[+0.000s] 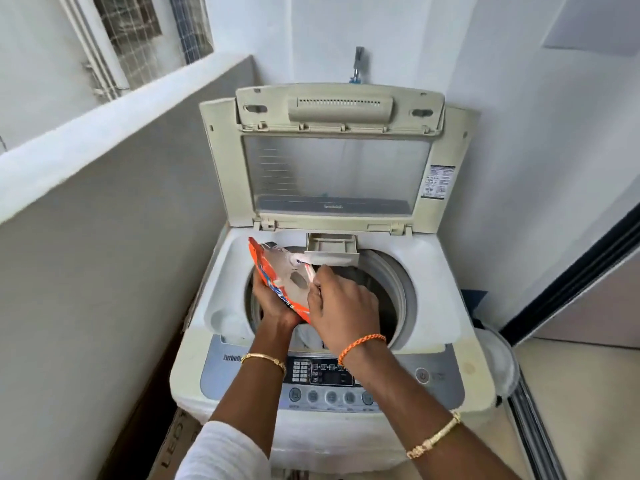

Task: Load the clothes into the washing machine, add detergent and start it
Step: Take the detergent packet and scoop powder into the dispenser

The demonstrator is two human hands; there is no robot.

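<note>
A top-loading washing machine [436, 306] stands with its lid [332, 161] raised. Its detergent drawer [331, 249] is pulled out at the back rim of the drum. An orange detergent pouch [277, 271] is over the drum, its open mouth turned toward the drawer. My left hand [268, 299] grips the pouch from below and behind. My right hand [341, 306] pinches a small white scoop at the pouch mouth, its fingers curled. Pale clothes [310, 336] show inside the drum beneath my hands.
The control panel [325, 379] with buttons runs along the machine's front edge under my forearms. A grey wall is close on the left, a white wall and dark door frame on the right. A tap [358, 64] is mounted above the lid. A cardboard box [173, 441] sits low left.
</note>
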